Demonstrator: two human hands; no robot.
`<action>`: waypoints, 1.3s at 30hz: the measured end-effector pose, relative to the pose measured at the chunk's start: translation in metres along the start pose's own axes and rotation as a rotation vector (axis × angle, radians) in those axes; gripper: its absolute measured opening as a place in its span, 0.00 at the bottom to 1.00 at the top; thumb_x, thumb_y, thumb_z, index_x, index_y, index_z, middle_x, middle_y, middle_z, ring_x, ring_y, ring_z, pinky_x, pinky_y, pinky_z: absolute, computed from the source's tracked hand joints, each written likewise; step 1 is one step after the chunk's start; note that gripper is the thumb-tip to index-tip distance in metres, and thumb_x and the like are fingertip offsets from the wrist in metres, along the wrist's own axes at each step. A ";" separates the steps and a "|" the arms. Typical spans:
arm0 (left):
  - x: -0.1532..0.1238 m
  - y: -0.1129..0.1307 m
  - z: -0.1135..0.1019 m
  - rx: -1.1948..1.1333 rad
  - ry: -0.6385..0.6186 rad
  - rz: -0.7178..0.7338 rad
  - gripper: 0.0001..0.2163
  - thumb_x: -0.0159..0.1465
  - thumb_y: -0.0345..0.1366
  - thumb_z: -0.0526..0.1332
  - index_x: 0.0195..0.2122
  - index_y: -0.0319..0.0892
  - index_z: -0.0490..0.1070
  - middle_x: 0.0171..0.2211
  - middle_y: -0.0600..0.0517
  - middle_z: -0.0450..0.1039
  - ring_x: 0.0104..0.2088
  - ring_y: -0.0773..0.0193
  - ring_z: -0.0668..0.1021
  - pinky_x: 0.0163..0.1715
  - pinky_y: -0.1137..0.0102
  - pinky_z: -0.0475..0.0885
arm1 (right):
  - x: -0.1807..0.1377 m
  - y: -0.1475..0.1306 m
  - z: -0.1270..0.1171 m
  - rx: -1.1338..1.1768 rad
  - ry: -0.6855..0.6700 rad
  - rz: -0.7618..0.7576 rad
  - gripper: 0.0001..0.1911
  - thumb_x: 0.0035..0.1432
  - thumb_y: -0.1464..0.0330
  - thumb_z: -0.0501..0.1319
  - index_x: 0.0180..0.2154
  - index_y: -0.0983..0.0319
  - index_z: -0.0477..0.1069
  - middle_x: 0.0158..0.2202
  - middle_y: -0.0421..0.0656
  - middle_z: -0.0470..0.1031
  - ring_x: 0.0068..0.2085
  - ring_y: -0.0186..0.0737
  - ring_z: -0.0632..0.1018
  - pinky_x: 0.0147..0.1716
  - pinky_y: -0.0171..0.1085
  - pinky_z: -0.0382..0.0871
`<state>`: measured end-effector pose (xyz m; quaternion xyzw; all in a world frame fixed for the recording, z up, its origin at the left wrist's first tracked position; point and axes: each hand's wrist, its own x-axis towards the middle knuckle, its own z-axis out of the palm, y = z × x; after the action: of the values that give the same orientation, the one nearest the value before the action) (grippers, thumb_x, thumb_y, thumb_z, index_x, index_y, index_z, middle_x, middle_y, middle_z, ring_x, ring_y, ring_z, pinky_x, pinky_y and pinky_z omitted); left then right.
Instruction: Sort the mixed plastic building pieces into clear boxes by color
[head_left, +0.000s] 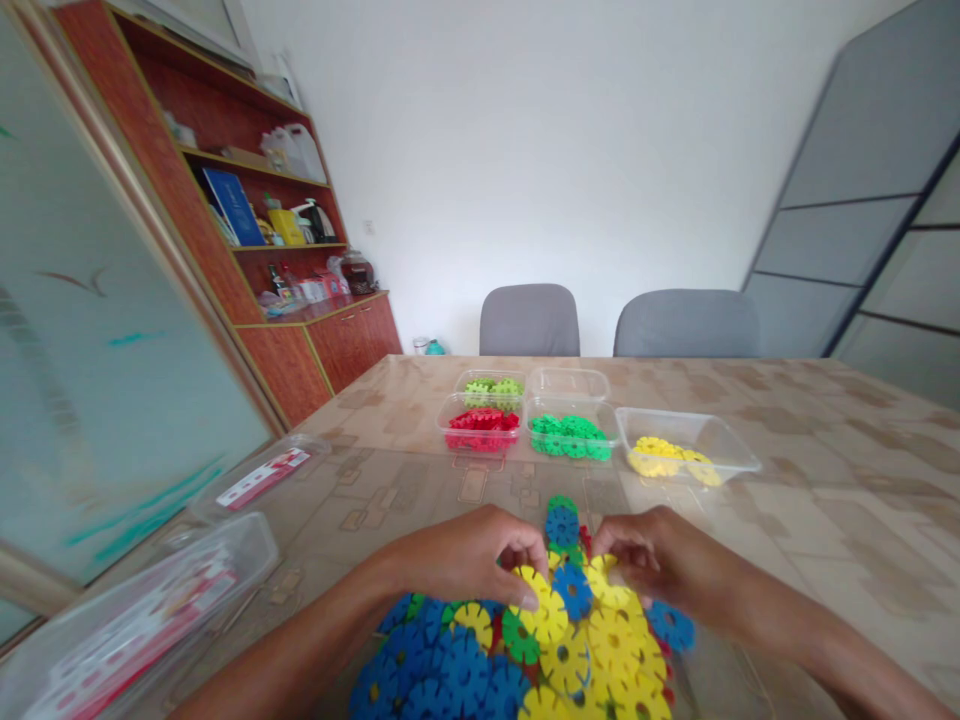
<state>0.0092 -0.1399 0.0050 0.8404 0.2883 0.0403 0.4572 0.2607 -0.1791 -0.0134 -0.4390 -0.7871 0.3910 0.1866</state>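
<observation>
My left hand (504,560) pinches a yellow notched plastic disc (545,607) between thumb and fingers, just above a pile of such discs. On the other side, my right hand (637,560) has its fingers closed on another yellow disc (609,585). Between the two hands lies a blue disc (574,590). The pile spreads below them: mostly blue discs (442,665) on the left and yellow discs (622,650) on the right, with some green and red ones showing. At its far end a blue disc (562,526) rests beside a green one.
Beyond the pile stand clear tubs with red discs (480,428), green discs (570,437), light green discs (491,390) and yellow discs (664,457). A tub with no discs visible (570,383) is behind. Clear containers with printed labels (262,478) lie left. Two grey chairs (529,320) face me.
</observation>
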 end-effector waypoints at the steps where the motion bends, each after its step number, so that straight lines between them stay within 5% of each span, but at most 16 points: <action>1: 0.000 0.001 0.000 0.000 -0.013 -0.002 0.11 0.57 0.39 0.66 0.39 0.41 0.75 0.29 0.56 0.71 0.29 0.67 0.70 0.28 0.76 0.62 | -0.004 -0.002 -0.003 0.021 -0.055 0.022 0.06 0.54 0.75 0.57 0.33 0.63 0.72 0.22 0.34 0.63 0.24 0.30 0.65 0.22 0.28 0.55; 5: 0.001 0.000 0.006 -0.026 -0.051 -0.005 0.12 0.56 0.42 0.68 0.38 0.42 0.76 0.29 0.55 0.70 0.29 0.67 0.70 0.27 0.77 0.61 | -0.016 -0.004 0.000 -0.009 -0.211 0.110 0.14 0.47 0.79 0.60 0.36 0.59 0.74 0.24 0.34 0.68 0.25 0.32 0.70 0.23 0.29 0.58; 12: 0.006 -0.002 0.018 0.023 -0.057 0.034 0.17 0.56 0.44 0.68 0.44 0.43 0.76 0.28 0.56 0.68 0.28 0.67 0.70 0.26 0.76 0.61 | -0.018 0.006 0.012 -0.132 -0.128 0.161 0.23 0.42 0.78 0.65 0.43 0.57 0.73 0.40 0.40 0.73 0.41 0.42 0.73 0.38 0.36 0.65; 17: 0.009 -0.009 0.023 0.029 -0.072 0.021 0.18 0.54 0.44 0.70 0.44 0.44 0.76 0.27 0.55 0.70 0.27 0.66 0.72 0.25 0.75 0.62 | -0.017 -0.007 0.009 -0.109 -0.170 0.140 0.25 0.40 0.76 0.68 0.44 0.57 0.73 0.42 0.40 0.73 0.42 0.44 0.73 0.40 0.38 0.65; 25: 0.012 -0.014 0.025 -0.015 -0.083 -0.037 0.17 0.51 0.41 0.71 0.42 0.44 0.77 0.24 0.57 0.69 0.25 0.67 0.71 0.23 0.77 0.61 | -0.011 0.006 0.017 -0.149 -0.086 0.053 0.18 0.41 0.78 0.65 0.36 0.58 0.74 0.36 0.38 0.74 0.37 0.39 0.73 0.33 0.32 0.62; 33: 0.013 -0.007 0.022 0.010 -0.018 -0.020 0.15 0.51 0.33 0.70 0.41 0.45 0.78 0.28 0.55 0.72 0.27 0.66 0.71 0.25 0.76 0.61 | -0.008 -0.007 0.007 -0.046 -0.140 0.079 0.09 0.45 0.79 0.62 0.29 0.62 0.70 0.25 0.34 0.68 0.28 0.32 0.70 0.25 0.28 0.58; 39: 0.014 -0.011 0.024 0.022 0.006 0.016 0.15 0.54 0.39 0.68 0.42 0.44 0.77 0.28 0.54 0.72 0.27 0.66 0.71 0.25 0.76 0.61 | -0.008 -0.010 0.006 0.034 -0.149 0.047 0.10 0.45 0.81 0.59 0.29 0.61 0.68 0.24 0.32 0.64 0.27 0.30 0.67 0.24 0.27 0.55</action>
<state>0.0237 -0.1459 -0.0205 0.8475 0.2833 0.0436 0.4467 0.2555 -0.1913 -0.0087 -0.4239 -0.7816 0.4400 0.1258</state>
